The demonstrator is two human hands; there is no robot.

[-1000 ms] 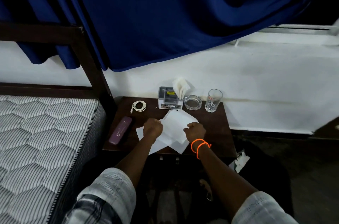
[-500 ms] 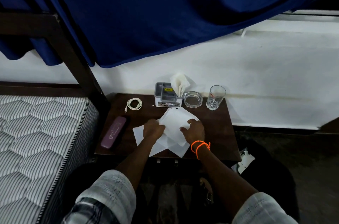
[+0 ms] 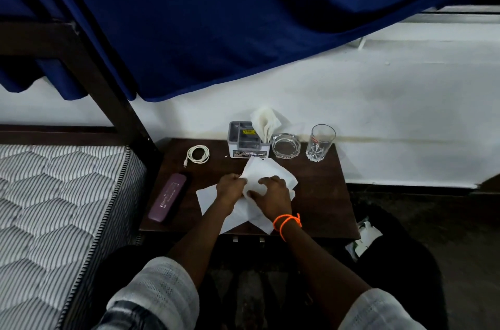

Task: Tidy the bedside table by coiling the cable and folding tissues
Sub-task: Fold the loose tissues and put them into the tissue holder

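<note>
Several white tissues lie spread on the dark wooden bedside table (image 3: 324, 194). The top tissue (image 3: 263, 171) is lifted at its near side. My left hand (image 3: 230, 189) pinches its left edge. My right hand (image 3: 273, 194), with an orange band at the wrist, grips its bunched near part. A lower tissue (image 3: 207, 197) lies flat under my left hand. A white cable (image 3: 198, 154) rests coiled at the table's back left, apart from both hands.
At the table's back stand a grey tissue holder (image 3: 244, 141) with a tissue sticking up, a glass ashtray (image 3: 286, 145) and a drinking glass (image 3: 319, 143). A purple case (image 3: 167, 201) lies at the left edge. A striped mattress (image 3: 54, 194) is left; a blue curtain (image 3: 216, 18) hangs above.
My hands have come closer together on the top tissue, and its near edge has been drawn up and bunched. The camera has tilted slightly.
</note>
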